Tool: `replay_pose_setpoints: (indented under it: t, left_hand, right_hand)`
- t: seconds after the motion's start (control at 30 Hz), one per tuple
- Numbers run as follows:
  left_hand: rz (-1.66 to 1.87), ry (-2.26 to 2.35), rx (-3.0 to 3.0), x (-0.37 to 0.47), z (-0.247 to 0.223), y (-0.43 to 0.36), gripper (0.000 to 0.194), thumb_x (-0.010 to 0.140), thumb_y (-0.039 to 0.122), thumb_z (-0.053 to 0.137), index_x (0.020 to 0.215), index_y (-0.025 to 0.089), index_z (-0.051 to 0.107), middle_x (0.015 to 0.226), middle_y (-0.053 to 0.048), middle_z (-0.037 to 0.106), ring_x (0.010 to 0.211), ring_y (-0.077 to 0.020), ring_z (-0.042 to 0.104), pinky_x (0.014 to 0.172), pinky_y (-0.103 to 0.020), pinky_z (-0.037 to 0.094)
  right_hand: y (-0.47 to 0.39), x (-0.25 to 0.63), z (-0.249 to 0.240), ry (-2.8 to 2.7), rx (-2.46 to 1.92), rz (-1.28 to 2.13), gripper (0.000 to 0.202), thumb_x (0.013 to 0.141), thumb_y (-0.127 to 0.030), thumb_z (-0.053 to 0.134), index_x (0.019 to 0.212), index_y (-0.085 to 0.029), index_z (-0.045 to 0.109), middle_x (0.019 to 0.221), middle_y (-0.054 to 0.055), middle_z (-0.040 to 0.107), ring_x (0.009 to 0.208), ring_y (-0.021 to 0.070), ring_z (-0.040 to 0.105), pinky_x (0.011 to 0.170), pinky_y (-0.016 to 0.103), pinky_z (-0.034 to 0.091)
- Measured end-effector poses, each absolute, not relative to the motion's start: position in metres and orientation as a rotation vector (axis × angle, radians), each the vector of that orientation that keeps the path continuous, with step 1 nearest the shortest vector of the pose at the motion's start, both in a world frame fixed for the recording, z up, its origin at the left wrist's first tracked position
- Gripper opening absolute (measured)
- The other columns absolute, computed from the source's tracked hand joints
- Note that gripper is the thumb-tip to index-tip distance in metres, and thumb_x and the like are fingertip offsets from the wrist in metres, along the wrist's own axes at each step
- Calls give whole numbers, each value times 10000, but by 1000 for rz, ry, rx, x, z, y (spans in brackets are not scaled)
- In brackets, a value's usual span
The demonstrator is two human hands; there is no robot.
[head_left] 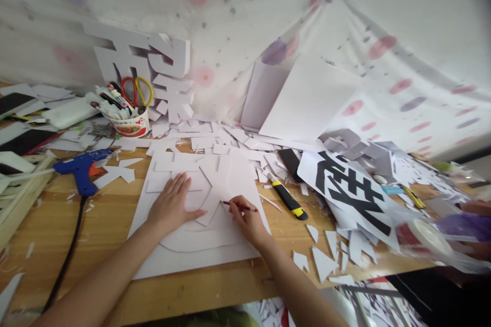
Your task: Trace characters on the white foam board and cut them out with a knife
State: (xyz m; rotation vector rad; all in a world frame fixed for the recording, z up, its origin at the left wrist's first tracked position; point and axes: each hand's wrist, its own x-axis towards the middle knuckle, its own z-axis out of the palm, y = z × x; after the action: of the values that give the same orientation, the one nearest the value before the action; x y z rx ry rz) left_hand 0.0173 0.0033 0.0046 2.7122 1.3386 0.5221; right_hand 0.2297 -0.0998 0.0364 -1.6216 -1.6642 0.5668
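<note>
White cut-out (pixel 217 185), flat and sharp-cornered

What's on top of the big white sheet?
On the sheet: white cut-outs, the left hand lying flat, the right hand holding a red pencil. The surface beneath cut-outs and hands can't be seen.
</note>
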Motion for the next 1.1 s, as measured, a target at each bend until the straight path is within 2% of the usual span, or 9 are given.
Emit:
replay_pose_setpoints:
  t: [0.07, 0.17, 0.3, 0.4, 0.53, 0.8, 0.97, 1.03, 1.1]
  left_hand:
    - [514, 1340, 2715, 18, 5, 3, 959, 622, 768, 409, 1280, 72, 370, 1385, -195, 329, 1303, -264, 264, 1080, -413, 200]
    - [498, 1345, 2724, 18, 5, 3, 971, 624, 776, 394, 1279, 60, 371, 1384, -203, 327, 1305, -262, 260, 1081, -409, 195]
    - [503, 1334, 2736, 17, 4, 4, 981, 630, 776, 386, 1279, 42, 365, 1387, -212, 314, 1312, -262, 239, 1086, -410, 180]
    - [492, 1336, 2735, 17, 4, 4, 984, 625, 779, 387, 1281, 47, 365, 1388, -210, 315, 1313, -262, 239, 1087, -406, 178]
    - [493, 1338, 2729, 17, 3, 5, 984, 622, 780, 388, 1279, 49, 368, 1387, -209, 317, 1309, -261, 248, 1084, -407, 186]
    - [478, 1345, 2718, 17, 4, 5, 1009, 625, 786, 374, 1282, 21, 365, 1392, -213, 304, 1311, -264, 242, 1087, -411, 180]
    - [455, 1353, 2712, 17, 3, 5, 1012, 623, 790, 367, 1282, 21, 366, 1398, -204, 297, 1313, -262, 235, 1088, -412, 174]
    - [433, 1360, 2706, 18, 4, 5, 1018, 623, 792, 363, 1285, 19, 365, 1402, -202, 290, 1315, -266, 228, 1089, -416, 168]
    - [425, 1364, 2705, 18, 5, 5, 1025, 620, 794, 362, 1286, 16, 364, 1401, -203, 291, 1315, -267, 229, 1091, -414, 162]
  right_hand:
    - [-103, 229, 42, -1971, -1557, 371, 120, 861, -199, 399, 793, -189, 497, 741, 27, 576, 693, 141, 524, 611, 249, 401]
    - [-108, 224, 46, -2378, -1532, 124, 94, 787, -115, 470, 760, -191, 518, 754, 35, 583, 703, 165, 502, 568, 259, 372]
    - [-109, 212, 45, -2533, -1654, -180, 99, 790, -135, 506, 859, -193, 545, 799, 54, 596, 713, 190, 499, 555, 286, 361]
    - [-108, 202, 45, -2594, -1706, -269, 131, 810, -164, 504, 936, -182, 536, 867, 79, 600, 735, 199, 508, 569, 297, 369]
    - [-106, 195, 49, -2658, -1742, -237, 112, 809, -169, 508, 918, -190, 523, 920, 74, 591, 739, 196, 516, 571, 295, 368]
    - [-117, 199, 56, -2617, -1685, -107, 54, 786, -140, 516, 783, -193, 505, 752, 29, 573, 680, 175, 505, 556, 276, 347]
    - [-126, 214, 63, -2286, -1617, 35, 134, 804, -128, 456, 689, -194, 478, 634, 5, 541, 597, 133, 500, 543, 237, 352]
    - [-125, 222, 65, -2094, -1611, 72, 146, 846, -135, 398, 768, -192, 508, 651, 8, 557, 608, 125, 520, 565, 230, 374]
    - [-121, 230, 65, -1992, -1593, 135, 171, 870, -146, 372, 930, -196, 525, 751, 29, 608, 674, 129, 556, 614, 235, 414]
